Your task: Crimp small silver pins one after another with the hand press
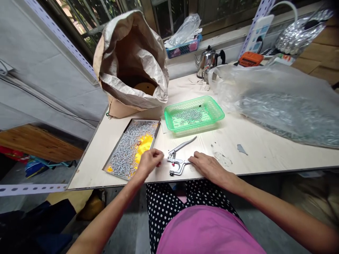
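Silver snap pliers [180,165] lie on the table in front of me, their upper handle raised and a small red tip inside the jaw. My right hand [209,167] rests on the table with its fingers closed over the end of the lower handle. Left of the jaw, my left hand [151,160] is held in a pinch; whatever is between the fingertips is too small to name. Beside that hand is a shallow tray [155,135] of small metal pins [122,150] on a yellow bottom. Similar pins lie in a green basket [174,131] behind the pliers.
A large paper sack [106,84] stands open at the back left. To the right, a big clear plastic bag [280,102] full of shiny small parts covers the table. A metal kettle [208,60] and an orange box [250,59] stand near the window. The table's front edge [254,174] runs close to my lap.
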A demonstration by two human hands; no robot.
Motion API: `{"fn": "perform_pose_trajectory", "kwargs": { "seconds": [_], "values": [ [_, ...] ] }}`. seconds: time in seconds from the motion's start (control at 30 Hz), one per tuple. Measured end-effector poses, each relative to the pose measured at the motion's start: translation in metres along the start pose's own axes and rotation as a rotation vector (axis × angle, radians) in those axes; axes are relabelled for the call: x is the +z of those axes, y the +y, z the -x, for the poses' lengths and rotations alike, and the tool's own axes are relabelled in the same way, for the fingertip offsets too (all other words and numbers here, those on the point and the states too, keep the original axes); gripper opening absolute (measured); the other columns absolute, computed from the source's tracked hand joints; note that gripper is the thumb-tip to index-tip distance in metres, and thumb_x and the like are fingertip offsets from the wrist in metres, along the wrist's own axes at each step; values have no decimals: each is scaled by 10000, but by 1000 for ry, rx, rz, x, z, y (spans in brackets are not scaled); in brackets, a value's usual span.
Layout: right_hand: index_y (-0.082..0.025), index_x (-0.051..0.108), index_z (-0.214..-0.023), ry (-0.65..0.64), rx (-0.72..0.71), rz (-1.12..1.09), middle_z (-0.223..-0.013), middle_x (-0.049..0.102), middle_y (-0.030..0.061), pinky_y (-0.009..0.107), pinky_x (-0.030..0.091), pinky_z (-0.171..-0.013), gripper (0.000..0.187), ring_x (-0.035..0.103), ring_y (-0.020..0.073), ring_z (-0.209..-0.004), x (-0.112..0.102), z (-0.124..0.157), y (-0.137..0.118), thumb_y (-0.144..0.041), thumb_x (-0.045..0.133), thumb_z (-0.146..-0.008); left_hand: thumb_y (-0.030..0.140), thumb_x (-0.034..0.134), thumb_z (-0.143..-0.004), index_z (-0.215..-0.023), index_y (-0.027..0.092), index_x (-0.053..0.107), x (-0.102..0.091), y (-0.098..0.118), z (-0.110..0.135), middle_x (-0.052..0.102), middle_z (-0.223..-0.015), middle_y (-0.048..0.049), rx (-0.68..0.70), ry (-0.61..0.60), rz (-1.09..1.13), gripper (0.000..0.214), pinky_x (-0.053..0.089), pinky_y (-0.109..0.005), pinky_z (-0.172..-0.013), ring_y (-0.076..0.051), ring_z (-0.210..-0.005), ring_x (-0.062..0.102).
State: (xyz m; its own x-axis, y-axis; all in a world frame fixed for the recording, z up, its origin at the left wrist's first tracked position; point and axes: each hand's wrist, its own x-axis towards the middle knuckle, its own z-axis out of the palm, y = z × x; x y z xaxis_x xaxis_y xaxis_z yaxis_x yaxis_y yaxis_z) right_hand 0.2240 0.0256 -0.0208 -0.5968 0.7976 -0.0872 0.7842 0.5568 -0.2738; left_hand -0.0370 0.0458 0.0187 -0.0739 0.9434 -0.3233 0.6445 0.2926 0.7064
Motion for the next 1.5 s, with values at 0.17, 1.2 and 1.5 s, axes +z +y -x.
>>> {"fn": "perform_pose_trajectory", "kwargs": {
  "seconds": [0.17,1.2,1.5],
  "values": [
    [-186,608,-1020,-6,-5,22,-980,588,79,281,372,-660,182,562,184,-851,0,-2,0,-128,452,-946,374,644,-748,-735,137,677,36,-2,20,551,-535,41,-124,-215,84,239,321,-203,-451,-81,-450,441],
    [-53,394,-1416,-82,-235,62,-1364,478,242,552,332,-1020,1065,431,411,-1225,-24,-49,36,-636,770,-608,296,652,-742,-650,160,581,39,7,29,486,-487,54,-365,-330,-55,179,368,-213,-470,-99,-479,453],
    [-103,574,-1176,-85,-178,111,-1132,573,163,411,408,-827,725,498,323,-1036,-24,-43,27,-553,797,-653,290,612,-807,-636,163,544,39,9,33,468,-491,56,-375,-324,-77,223,384,-214,-477,-92,-465,438]
  ]
}}
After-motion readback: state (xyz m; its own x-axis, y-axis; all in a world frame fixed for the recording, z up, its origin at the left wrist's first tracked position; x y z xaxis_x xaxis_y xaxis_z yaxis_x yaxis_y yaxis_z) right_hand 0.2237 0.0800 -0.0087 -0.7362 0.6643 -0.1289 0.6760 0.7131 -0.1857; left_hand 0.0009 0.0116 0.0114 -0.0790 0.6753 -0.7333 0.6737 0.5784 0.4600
